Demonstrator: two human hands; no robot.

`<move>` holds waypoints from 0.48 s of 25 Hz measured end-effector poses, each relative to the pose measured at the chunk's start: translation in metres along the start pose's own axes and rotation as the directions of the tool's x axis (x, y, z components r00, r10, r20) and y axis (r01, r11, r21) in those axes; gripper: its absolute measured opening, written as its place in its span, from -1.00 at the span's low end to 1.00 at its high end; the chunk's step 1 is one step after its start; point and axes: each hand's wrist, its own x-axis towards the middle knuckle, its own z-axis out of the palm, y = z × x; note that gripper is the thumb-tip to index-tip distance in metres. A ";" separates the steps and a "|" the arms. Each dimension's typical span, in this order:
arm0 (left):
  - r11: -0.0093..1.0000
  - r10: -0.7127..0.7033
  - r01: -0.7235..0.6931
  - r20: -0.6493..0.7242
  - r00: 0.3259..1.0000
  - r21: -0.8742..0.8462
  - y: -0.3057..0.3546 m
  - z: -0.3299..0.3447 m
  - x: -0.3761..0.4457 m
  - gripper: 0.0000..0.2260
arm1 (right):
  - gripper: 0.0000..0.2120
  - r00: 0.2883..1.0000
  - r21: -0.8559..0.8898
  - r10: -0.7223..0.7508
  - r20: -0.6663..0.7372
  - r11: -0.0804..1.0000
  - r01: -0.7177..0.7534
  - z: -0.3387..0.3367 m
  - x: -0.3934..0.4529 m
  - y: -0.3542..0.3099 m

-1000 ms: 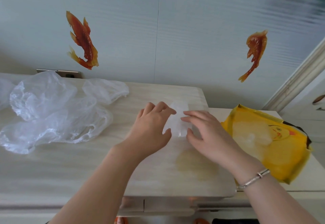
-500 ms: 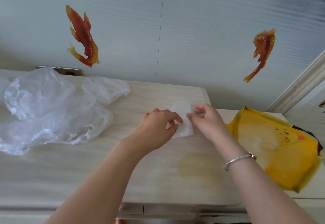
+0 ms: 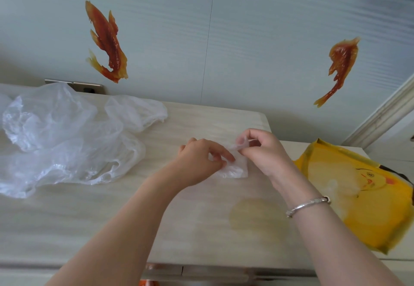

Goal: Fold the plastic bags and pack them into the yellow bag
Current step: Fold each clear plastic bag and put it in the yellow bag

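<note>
A small folded clear plastic bag (image 3: 235, 169) lies on the light wooden table (image 3: 112, 218) near its far right corner. My left hand (image 3: 201, 162) pinches its left side against the table. My right hand (image 3: 262, 151) pinches the bag's upper end and lifts it a little off the surface. A silver bracelet is on my right wrist. The yellow bag (image 3: 367, 198), printed with a cartoon face, lies flat to the right on a lower white surface. A heap of loose clear plastic bags (image 3: 62, 142) is spread over the table's left part.
A pale wall with two orange fish stickers (image 3: 107, 41) rises right behind the table. A wall socket (image 3: 85, 87) sits behind the heap. A yellowish stain (image 3: 257, 216) marks the table near my right forearm. A white door frame (image 3: 385, 115) stands at far right.
My hands went from pressing flat on the small bag to pinching it. My right hand has curled and lifted the bag's upper end, which now looks narrower and more bunched.
</note>
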 end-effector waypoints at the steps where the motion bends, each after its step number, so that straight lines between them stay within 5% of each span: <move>1: 0.999 -0.014 0.015 0.007 1.000 -0.042 -0.002 -0.001 0.001 -0.80 | -0.71 0.999 -0.016 -0.030 0.018 0.999 0.030 -0.002 -0.004 0.000; 8: 0.940 -0.256 0.218 -0.118 0.960 -0.263 0.003 -0.005 0.003 -0.87 | -0.67 0.975 -0.271 -0.162 0.151 0.942 0.199 -0.002 -0.017 0.021; 12: 0.963 -0.243 0.205 -0.236 0.941 -0.175 0.006 0.010 0.001 -0.74 | -0.84 0.986 -0.303 -0.109 0.129 0.942 0.144 -0.006 -0.023 0.015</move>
